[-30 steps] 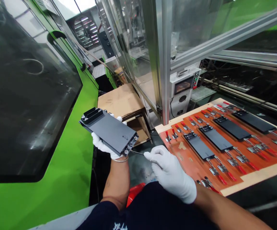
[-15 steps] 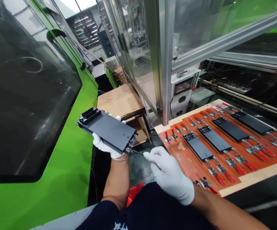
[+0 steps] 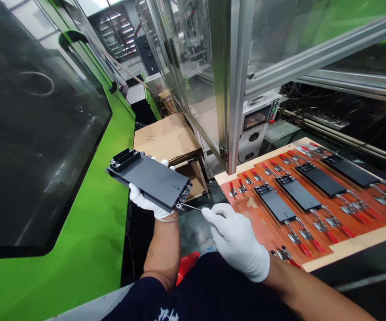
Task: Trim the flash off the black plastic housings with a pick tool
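1. Left hand point(image 3: 142, 200), white glove: grip closed on dark grey plate point(image 3: 149, 180), fingers underneath. Plate held tilted in the air, off the board.
2. Right hand point(image 3: 236, 240), white glove: grip pinched on small screwdriver point(image 3: 193, 207), tip at plate's near corner.
3. Right: orange board point(image 3: 356, 240) with red-handled clamps point(image 3: 295, 238), three more dark plates point(image 3: 308, 191) clamped on it, near right hand.
4. Beyond left hand: cardboard box point(image 3: 166, 138). Far left: green machine point(image 3: 89, 178).
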{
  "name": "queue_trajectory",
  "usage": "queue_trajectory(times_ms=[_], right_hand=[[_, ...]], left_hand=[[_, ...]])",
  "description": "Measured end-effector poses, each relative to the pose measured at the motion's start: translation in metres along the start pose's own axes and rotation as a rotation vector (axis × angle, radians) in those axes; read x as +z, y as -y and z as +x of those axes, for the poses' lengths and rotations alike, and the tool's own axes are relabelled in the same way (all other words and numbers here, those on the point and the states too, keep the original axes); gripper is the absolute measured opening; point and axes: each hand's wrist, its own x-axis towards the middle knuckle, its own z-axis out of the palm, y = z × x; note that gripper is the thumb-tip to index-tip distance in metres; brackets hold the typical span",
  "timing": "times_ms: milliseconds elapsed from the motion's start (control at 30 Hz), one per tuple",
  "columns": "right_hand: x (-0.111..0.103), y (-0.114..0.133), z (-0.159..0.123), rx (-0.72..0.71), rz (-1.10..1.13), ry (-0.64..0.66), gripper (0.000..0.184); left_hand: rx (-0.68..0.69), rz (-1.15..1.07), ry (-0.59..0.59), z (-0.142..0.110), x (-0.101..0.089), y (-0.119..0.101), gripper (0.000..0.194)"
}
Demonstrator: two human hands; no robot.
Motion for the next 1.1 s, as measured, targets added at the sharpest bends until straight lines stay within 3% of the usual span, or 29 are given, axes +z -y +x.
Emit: queue_trajectory(times_ms=[100,233,333,433,533,700,867,1033,1100], right_hand=[[0.002,0.004,-0.002,0.012,0.003,-0.004,0.037],[0.002,0.011,0.004,0.164,0.336,0.014,0.029],[0.004,0.009,0.01,0.382,0.66,0.138,0.023],[0.007,0.003,0.014,0.694,1.01,0.364,0.01],[0.01,0.001,0.016,0.894,1.268,0.48,0.019],[0.012,-0.002,0.015,0.956,1.26,0.309,0.029],[0.035,-0.046,0.006,1.132,1.165,0.275,0.027],[0.089,-0.122,0.01,1.507,1.053,0.339,0.012],[0.11,-0.153,0.018,1.562,1.006,0.31,0.012]], left_hand=[[-0.018,-0.008,0.005,0.002,-0.001,-0.001,0.063],[-0.031,-0.068,0.015,0.007,-0.009,0.002,0.058],[-0.009,-0.058,0.004,0.01,-0.012,0.005,0.058],[0.005,-0.015,-0.02,0.011,-0.009,0.007,0.062],[-0.012,0.016,-0.036,0.012,-0.005,0.008,0.062],[-0.02,0.035,-0.042,0.021,-0.01,0.008,0.059],[-0.014,-0.013,-0.067,0.031,-0.037,0.009,0.063],[-0.088,-0.067,-0.096,0.032,-0.069,0.002,0.06],[-0.109,-0.06,-0.108,0.033,-0.08,-0.005,0.058]])
